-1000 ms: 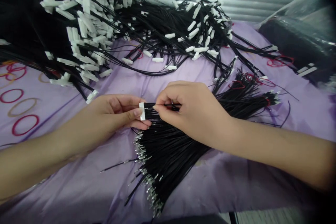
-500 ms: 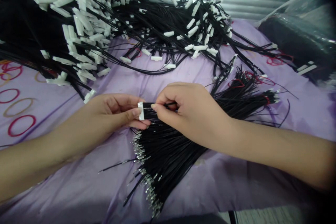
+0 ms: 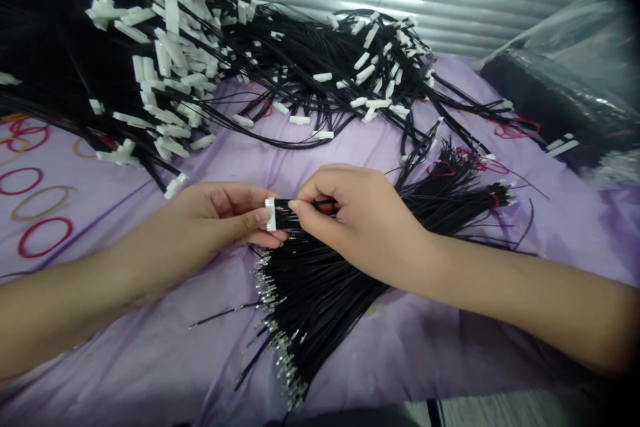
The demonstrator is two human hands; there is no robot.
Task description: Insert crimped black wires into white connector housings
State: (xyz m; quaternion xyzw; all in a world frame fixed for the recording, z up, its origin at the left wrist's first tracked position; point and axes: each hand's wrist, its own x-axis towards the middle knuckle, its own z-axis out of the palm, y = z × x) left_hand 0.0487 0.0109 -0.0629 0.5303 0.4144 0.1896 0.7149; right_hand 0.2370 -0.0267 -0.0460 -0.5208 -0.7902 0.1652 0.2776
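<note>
My left hand [image 3: 220, 220] pinches a small white connector [image 3: 271, 214] between thumb and fingers. My right hand [image 3: 360, 220] is closed on a thin black wire [image 3: 320, 203] right next to the connector, with its fingertips touching the black wires that come out of the connector's right side. Both hands hover above a thick bundle of loose black wires [image 3: 320, 293] with bare metal terminals [image 3: 287, 363] at their near ends. The bundle lies on a purple cloth [image 3: 150, 347].
A large heap of black wire sets with white connectors [image 3: 165, 67] fills the back left, and a smaller heap [image 3: 370, 80] sits behind the hands. Red and tan rubber bands [image 3: 35, 213] lie at left. A black item in clear plastic [image 3: 555, 100] sits at right.
My right fingertips have slid a little left, closer against the connector. My left hand stays put on the connector. The view has shifted slightly.
</note>
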